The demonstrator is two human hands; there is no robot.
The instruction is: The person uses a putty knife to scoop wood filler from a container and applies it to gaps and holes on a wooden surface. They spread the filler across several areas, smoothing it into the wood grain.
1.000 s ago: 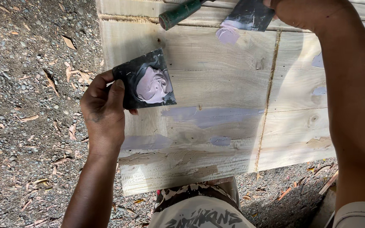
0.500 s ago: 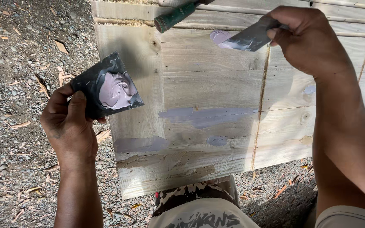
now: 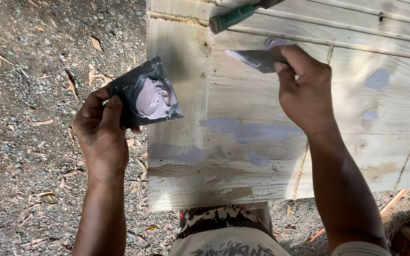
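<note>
My left hand [image 3: 99, 130] grips a black square scraper [image 3: 130, 85] that carries a blob of pale lilac putty [image 3: 155, 98], held over the left edge of a pale wooden panel [image 3: 262, 109]. My right hand [image 3: 303, 90] holds a dark putty knife [image 3: 255, 59] whose blade lies flat on the boards near the panel's top, pointing left. Grey-lilac putty patches [image 3: 250, 130] fill spots along the board seams.
A green tool handle [image 3: 233, 18] lies on the panel's top edge. Gravel ground with dry leaves [image 3: 34, 118] lies to the left and below. My patterned shorts [image 3: 224, 227] show at the bottom. More putty spots [image 3: 377, 79] mark the panel's right part.
My right hand has drawn the putty knife leftward and a little down across the upper board. My left hand with the putty scraper has shifted right, back over the panel's edge.
</note>
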